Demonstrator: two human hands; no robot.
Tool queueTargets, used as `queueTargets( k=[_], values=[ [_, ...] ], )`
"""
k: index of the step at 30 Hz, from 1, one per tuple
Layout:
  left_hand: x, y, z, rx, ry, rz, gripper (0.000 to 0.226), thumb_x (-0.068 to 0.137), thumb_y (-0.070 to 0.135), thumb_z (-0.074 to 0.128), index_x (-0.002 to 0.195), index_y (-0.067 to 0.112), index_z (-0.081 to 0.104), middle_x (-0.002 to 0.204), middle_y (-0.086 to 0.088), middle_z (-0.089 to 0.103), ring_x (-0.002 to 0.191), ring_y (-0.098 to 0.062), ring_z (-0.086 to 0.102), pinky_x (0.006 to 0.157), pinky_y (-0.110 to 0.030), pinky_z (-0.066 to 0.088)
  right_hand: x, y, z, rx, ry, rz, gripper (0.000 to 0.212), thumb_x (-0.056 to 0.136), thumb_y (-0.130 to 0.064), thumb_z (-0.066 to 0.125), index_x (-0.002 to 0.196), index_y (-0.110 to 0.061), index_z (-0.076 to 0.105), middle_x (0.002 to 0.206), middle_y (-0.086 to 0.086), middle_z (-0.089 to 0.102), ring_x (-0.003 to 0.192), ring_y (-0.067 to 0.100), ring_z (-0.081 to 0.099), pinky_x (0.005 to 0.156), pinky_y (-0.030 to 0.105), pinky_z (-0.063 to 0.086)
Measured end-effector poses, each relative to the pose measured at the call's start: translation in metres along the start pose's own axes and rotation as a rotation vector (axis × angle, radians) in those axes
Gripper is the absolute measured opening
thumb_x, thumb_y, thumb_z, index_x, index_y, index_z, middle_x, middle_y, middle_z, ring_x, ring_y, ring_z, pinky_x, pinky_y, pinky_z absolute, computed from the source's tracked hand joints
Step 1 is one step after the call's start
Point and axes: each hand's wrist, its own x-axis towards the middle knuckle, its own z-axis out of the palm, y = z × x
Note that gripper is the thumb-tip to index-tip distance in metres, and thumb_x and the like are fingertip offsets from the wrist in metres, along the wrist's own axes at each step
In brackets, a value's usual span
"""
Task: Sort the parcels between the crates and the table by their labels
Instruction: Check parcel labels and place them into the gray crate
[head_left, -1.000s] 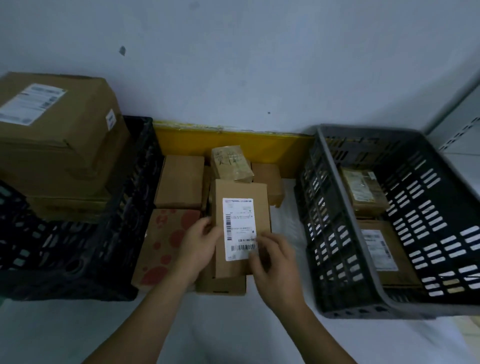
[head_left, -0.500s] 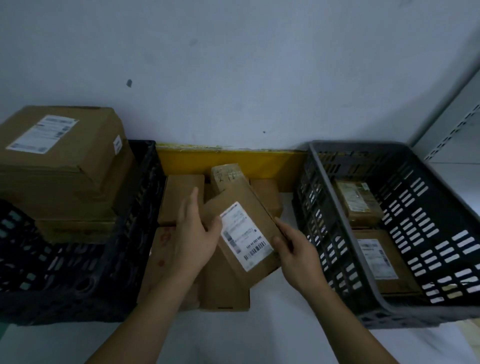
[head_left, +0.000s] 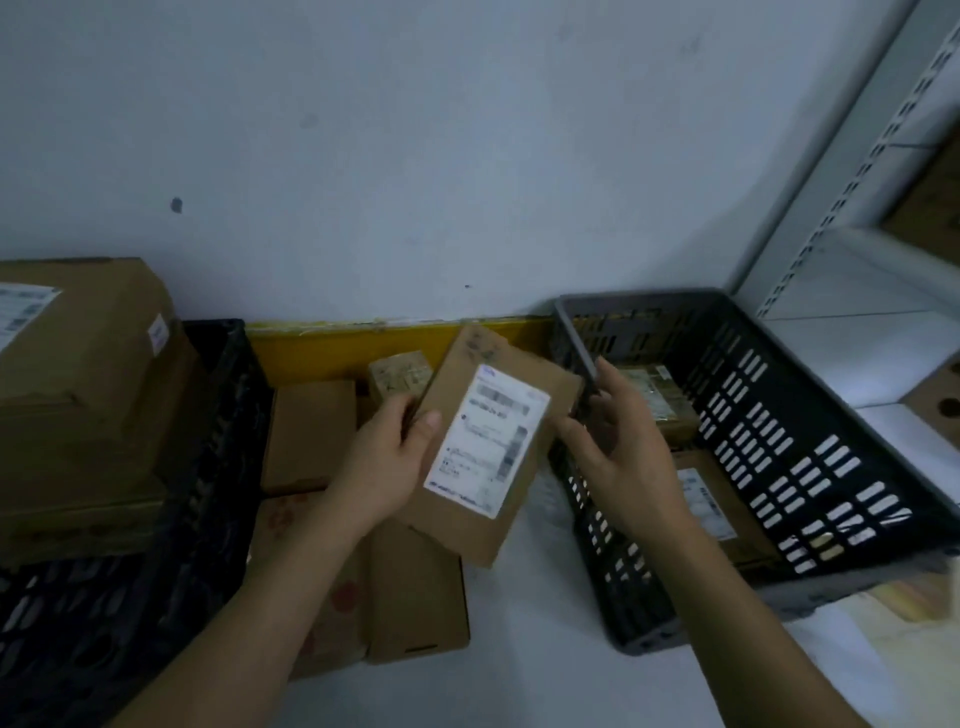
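- we hold the labelled parcel (head_left: 483, 447) up over the table (head_left: 540, 686), between the black crate (head_left: 208, 467) and the grey crate (head_left: 779, 467), label facing us.
- left hand (head_left: 387, 467) grips its left edge, thumb on the face, fingers curled behind.
- right hand (head_left: 618, 441) sits just at the parcel's right edge, fingers loosely spread; contact unclear.
- long axis tilts from lower left to upper right, its top pointing at the grey crate's near wall; right hand is nearer that crate.
- label print is blurred, unreadable; black crate cut off at left.
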Motion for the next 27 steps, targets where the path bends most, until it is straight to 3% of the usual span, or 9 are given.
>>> queueTargets(
  k=[2, 6, 9, 11, 14, 19, 22, 25, 27],
  values=[
    [0.002, 0.003, 0.006, -0.194, 0.075, -0.104, 0.039, 0.108, 0.053, 0.046, 0.130, 0.023, 0.058, 0.120, 0.005, 0.068, 0.109, -0.020, 0.067, 0.079, -0.037, 0.053, -0.015, 0.004, 0.002, -0.008, 0.037, 0.086, 0.076, 0.100, -0.051, 0.067, 0.165, -0.041, 0.029, 0.158, -0.008, 0.048, 0.134, 0.006, 0.056, 0.107, 0.046, 0.057],
    [0.001, 0.020, 0.031, -0.319, 0.129, -0.096, 0.032, 0.108, 0.055, 0.047, 0.127, 0.030, 0.056, 0.118, 0.008, 0.070, 0.108, -0.016, 0.067, 0.090, -0.042, 0.056, -0.034, -0.005, 0.008, 0.081, 0.006, 0.129, 0.064, 0.108, -0.042, 0.056, 0.166, -0.039, 0.028, 0.146, -0.020, 0.055, 0.120, -0.013, 0.058, 0.100, 0.031, 0.056],
    [-0.003, 0.043, 0.054, -0.356, 0.191, -0.071, 0.025, 0.110, 0.047, 0.048, 0.127, 0.030, 0.051, 0.113, 0.011, 0.067, 0.102, -0.010, 0.065, 0.078, -0.033, 0.052, -0.035, -0.005, -0.001, 0.104, 0.068, 0.105, 0.052, 0.113, -0.039, 0.047, 0.162, -0.043, 0.033, 0.138, -0.028, 0.060, 0.123, -0.012, 0.058, 0.100, 0.027, 0.055],
    [-0.004, 0.059, 0.070, -0.380, 0.169, -0.063, 0.027, 0.111, 0.043, 0.047, 0.133, 0.029, 0.048, 0.114, 0.015, 0.066, 0.101, -0.005, 0.065, 0.074, -0.030, 0.053, -0.033, -0.002, -0.014, 0.013, 0.086, 0.102, 0.055, 0.110, -0.044, 0.051, 0.162, -0.044, 0.034, 0.144, -0.026, 0.058, 0.126, -0.009, 0.057, 0.102, 0.031, 0.056],
    [-0.004, 0.081, 0.098, -0.434, 0.062, -0.075, 0.030, 0.111, 0.043, 0.048, 0.139, 0.033, 0.046, 0.126, 0.010, 0.069, 0.110, -0.012, 0.069, 0.091, -0.042, 0.061, -0.025, 0.011, -0.044, -0.144, 0.090, 0.093, 0.065, 0.106, -0.047, 0.060, 0.165, -0.041, 0.031, 0.157, -0.013, 0.053, 0.132, 0.006, 0.059, 0.104, 0.043, 0.058],
    [0.002, 0.120, 0.142, -0.376, -0.006, -0.019, 0.047, 0.110, 0.045, 0.050, 0.153, 0.028, 0.040, 0.127, 0.012, 0.065, 0.104, -0.006, 0.066, 0.091, -0.037, 0.056, -0.005, 0.033, -0.108, -0.131, -0.004, 0.154, 0.066, 0.109, -0.044, 0.056, 0.165, -0.048, 0.021, 0.132, -0.025, 0.059, 0.103, -0.005, 0.065, 0.083, 0.029, 0.060],
    [0.010, 0.137, 0.170, -0.285, -0.110, 0.010, 0.052, 0.109, 0.044, 0.053, 0.156, 0.026, 0.038, 0.134, 0.010, 0.062, 0.117, -0.014, 0.064, 0.095, -0.034, 0.053, 0.014, 0.061, -0.154, -0.186, -0.096, 0.172, 0.069, 0.109, -0.042, 0.056, 0.164, -0.055, 0.016, 0.127, -0.021, 0.062, 0.108, 0.006, 0.067, 0.088, 0.039, 0.062],
    [0.023, 0.139, 0.200, -0.021, -0.157, 0.098, 0.046, 0.108, 0.051, 0.050, 0.149, 0.030, 0.047, 0.134, 0.008, 0.059, 0.119, -0.013, 0.060, 0.087, -0.027, 0.050, 0.037, 0.101, -0.193, -0.195, -0.183, 0.222, 0.071, 0.109, -0.040, 0.059, 0.163, -0.058, 0.017, 0.141, -0.007, 0.064, 0.121, 0.017, 0.066, 0.098, 0.047, 0.061],
    [0.030, 0.132, 0.216, 0.206, -0.094, 0.140, 0.054, 0.106, 0.058, 0.048, 0.153, 0.030, 0.044, 0.142, 0.002, 0.052, 0.125, -0.017, 0.056, 0.096, -0.038, 0.053, 0.052, 0.130, -0.208, -0.246, -0.228, 0.237, 0.072, 0.109, -0.037, 0.059, 0.165, -0.055, 0.017, 0.147, -0.001, 0.062, 0.125, 0.023, 0.065, 0.100, 0.047, 0.060]
  ],
)
